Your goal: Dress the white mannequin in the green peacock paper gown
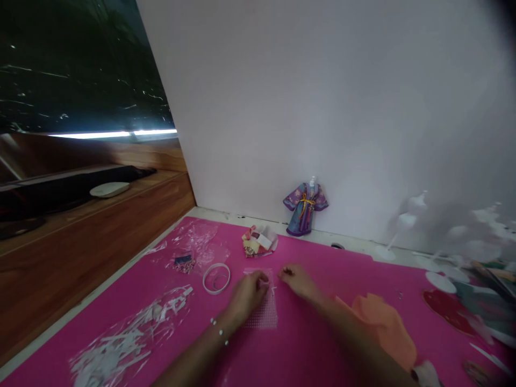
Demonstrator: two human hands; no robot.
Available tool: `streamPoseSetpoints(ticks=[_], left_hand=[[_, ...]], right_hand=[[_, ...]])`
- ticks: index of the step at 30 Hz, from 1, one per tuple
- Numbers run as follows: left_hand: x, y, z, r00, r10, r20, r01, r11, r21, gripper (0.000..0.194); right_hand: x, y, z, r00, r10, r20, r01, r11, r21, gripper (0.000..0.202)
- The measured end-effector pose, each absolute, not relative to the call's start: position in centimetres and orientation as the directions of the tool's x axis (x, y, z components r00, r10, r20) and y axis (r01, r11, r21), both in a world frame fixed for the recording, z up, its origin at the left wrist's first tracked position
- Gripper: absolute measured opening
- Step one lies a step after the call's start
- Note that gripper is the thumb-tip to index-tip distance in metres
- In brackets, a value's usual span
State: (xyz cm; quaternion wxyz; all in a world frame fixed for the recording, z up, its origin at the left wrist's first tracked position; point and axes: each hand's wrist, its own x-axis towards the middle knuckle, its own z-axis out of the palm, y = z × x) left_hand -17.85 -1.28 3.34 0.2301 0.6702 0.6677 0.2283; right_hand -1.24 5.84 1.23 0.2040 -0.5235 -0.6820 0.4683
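In the head view, a clear sheet with rows of small pale dots [264, 314] lies flat on the pink table cover. My left hand [248, 294], with a white-beaded bracelet at the wrist, is over its upper part, thumb and fingers curled together. Whatever may be between those fingertips is too small to make out. A thin white sliver [274, 288] shows at the sheet's right side. Just right of the sheet, my right hand [296, 279] has its fingertips pinched together, slightly blurred. What it holds, if anything, cannot be seen.
A doll-sized purple robe [305, 209] stands against the wall. Scrap fabric [258, 242], a white ring-shaped roll [216, 279] and a bag of white strips [121, 346] surround my hands. Orange cloth [382, 325] lies by my right forearm; white doll stands [389, 252] are farther right.
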Motion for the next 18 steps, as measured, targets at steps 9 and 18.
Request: streamPoseSetpoints(ticks=[9,18], left_hand=[[-16.2,-4.1,4.7,0.093,0.987,-0.129,0.913,-0.032,0.407,0.022],[-16.6,-4.1,4.6,0.076,0.985,-0.158,0.825,0.026,0.564,0.019]], right_hand=[[-3.7,8.2,0.8,-0.406,0.852,-0.33,0.769,0.123,-0.628,0.017],[-3.9,8.9,-0.1,-0.332,0.896,-0.297,0.84,0.137,-0.524,0.019]])
